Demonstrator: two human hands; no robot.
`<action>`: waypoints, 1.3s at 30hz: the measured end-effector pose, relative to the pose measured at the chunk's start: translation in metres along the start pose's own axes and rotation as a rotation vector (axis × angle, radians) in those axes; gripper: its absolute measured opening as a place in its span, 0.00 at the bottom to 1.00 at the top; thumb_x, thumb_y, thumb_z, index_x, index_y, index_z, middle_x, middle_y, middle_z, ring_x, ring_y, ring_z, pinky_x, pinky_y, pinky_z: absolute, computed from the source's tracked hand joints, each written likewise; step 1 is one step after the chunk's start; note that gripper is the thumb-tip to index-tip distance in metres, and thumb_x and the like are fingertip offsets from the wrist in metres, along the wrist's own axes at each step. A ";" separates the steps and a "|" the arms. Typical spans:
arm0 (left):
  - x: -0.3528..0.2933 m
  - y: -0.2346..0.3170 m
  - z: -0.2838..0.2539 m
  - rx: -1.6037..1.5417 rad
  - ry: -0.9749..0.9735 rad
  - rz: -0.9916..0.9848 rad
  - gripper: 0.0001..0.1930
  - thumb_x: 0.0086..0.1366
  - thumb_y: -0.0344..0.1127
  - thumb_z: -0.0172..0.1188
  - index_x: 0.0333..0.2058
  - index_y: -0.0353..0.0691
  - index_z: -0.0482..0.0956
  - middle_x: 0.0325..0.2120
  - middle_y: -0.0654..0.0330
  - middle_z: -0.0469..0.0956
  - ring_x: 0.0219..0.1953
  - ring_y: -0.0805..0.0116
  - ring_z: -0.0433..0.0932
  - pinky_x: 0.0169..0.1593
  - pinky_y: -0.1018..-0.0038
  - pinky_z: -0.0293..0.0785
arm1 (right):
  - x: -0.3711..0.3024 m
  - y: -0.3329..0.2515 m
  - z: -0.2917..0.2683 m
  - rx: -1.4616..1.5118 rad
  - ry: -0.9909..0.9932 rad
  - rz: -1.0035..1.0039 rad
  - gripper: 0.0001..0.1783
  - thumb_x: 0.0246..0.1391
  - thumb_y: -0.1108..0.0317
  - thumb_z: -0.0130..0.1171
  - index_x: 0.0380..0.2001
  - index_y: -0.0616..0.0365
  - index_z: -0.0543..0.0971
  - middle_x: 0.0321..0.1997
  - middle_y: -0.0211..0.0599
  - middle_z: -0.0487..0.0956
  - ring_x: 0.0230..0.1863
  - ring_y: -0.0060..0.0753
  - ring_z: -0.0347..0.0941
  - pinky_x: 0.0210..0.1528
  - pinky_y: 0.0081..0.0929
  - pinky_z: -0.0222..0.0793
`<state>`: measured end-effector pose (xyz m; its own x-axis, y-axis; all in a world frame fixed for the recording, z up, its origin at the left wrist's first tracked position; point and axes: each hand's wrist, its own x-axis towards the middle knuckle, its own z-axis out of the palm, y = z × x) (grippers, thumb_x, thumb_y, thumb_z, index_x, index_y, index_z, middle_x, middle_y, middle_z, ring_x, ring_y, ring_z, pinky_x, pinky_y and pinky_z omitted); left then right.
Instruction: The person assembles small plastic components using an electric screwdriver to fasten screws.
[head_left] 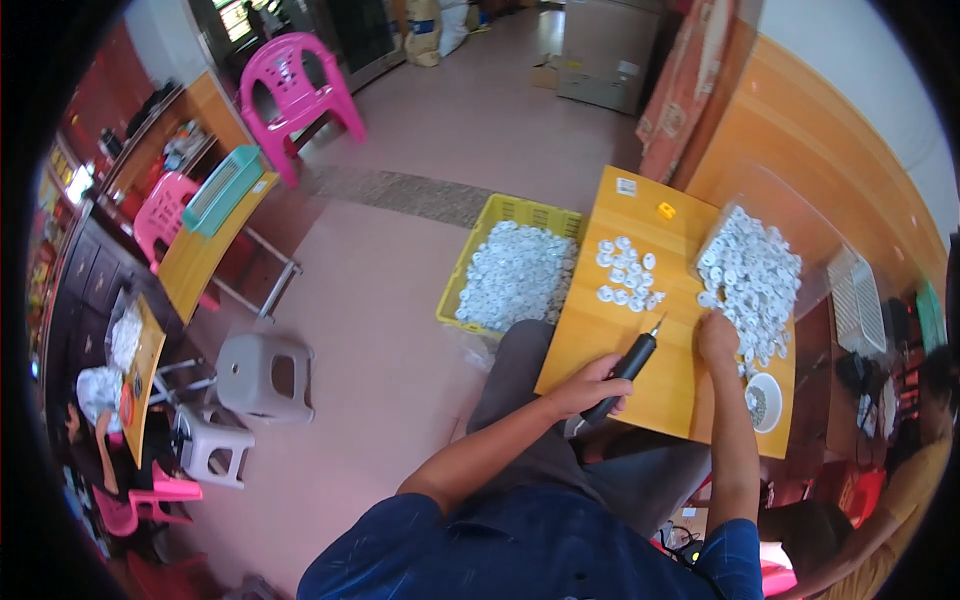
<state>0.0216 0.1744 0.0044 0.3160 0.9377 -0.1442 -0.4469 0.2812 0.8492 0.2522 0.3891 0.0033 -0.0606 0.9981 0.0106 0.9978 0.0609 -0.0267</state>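
Note:
My left hand (590,386) is wrapped round a black electric screwdriver (632,368), its thin bit pointing up and away over the wooden table (580,355). My right hand (717,338) has its fingers curled at the near left edge of a heap of small white round plastic parts (750,265); whatever they pinch is hidden. A loose group of similar white parts (622,272) lies farther left on the tabletop. Near my right forearm stands a white bowl (773,402) with small metal-coloured pieces, likely screws, inside.
A yellow crate (452,300) full of white parts stands on the floor left of the table. A small yellow object (666,211) lies at the table's far side. Grey stools (262,375) and a pink chair (295,90) are to the left. Another person (905,500) sits at right.

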 end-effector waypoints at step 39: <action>-0.005 0.002 0.026 -0.039 0.016 -0.003 0.22 0.63 0.36 0.60 0.51 0.35 0.65 0.27 0.62 0.72 0.24 0.77 0.75 0.27 0.79 0.74 | -0.056 -0.010 0.045 1.864 -0.162 -0.131 0.03 0.68 0.67 0.52 0.38 0.52 0.71 0.29 0.24 0.72 0.24 0.15 0.67 0.25 0.14 0.65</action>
<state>0.0407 0.1652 0.0195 0.3045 0.9398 -0.1552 -0.4787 0.2918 0.8281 0.2443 0.3334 -0.0419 -0.2370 0.9712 0.0229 -0.3135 -0.0542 -0.9481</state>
